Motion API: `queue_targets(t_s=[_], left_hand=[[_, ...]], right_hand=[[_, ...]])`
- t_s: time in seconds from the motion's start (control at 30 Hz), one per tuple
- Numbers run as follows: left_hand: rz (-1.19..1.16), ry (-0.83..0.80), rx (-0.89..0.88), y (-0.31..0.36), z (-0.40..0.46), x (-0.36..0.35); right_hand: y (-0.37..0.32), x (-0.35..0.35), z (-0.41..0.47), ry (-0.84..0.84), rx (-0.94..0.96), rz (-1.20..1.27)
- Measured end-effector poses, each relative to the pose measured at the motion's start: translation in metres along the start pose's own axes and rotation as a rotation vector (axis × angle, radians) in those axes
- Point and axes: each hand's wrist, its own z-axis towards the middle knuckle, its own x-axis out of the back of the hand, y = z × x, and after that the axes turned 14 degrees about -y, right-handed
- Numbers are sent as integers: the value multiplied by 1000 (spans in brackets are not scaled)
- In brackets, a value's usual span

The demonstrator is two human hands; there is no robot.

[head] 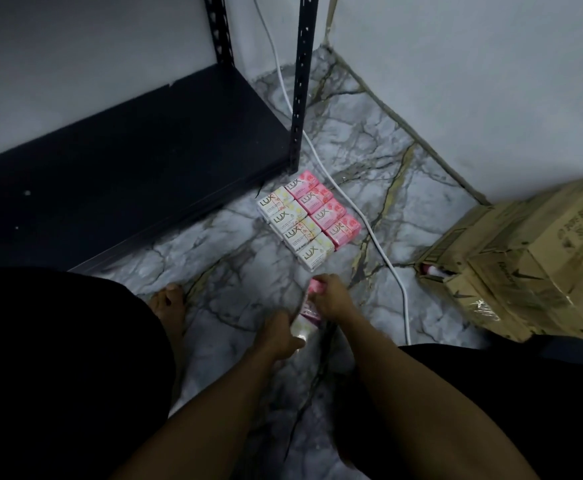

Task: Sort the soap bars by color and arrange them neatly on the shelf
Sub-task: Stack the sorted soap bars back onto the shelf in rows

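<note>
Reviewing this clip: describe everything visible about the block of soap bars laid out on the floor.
The block of soap bars lies flat on the marbled floor, just off the dark shelf's corner post. It forms two touching columns of boxed, LUX-branded bars: white-and-yellow ones nearer the shelf, pink ones beside the white cable. Four bars show per column; edges underneath suggest a second layer. The packs look like glossy card, labels up, neatly aligned. Neither hand touches the block.

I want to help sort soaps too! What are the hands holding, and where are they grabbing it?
Both hands hold a pink soap pack: the right hand grips its far end, the left hand its near end.
</note>
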Motion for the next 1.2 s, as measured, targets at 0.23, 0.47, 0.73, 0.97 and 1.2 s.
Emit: queue_targets(t_s=[0.23, 0.47, 0.73, 0.97, 1.2], left_hand=[[-156, 117, -79, -22, -16, -21], [214, 243, 44, -5, -18, -40], [244, 352, 76, -25, -1, -29], [149, 381, 86, -41, -10, 0], [37, 295, 68, -60, -16, 16]], right_hand=[[4, -53, -28, 320, 49, 185], [-10, -83, -28, 407, -70, 179], [-3, -79, -12, 384, -27, 64], [0, -79, -12, 350, 28, -15], [-12, -75, -22, 277, 105, 53]])
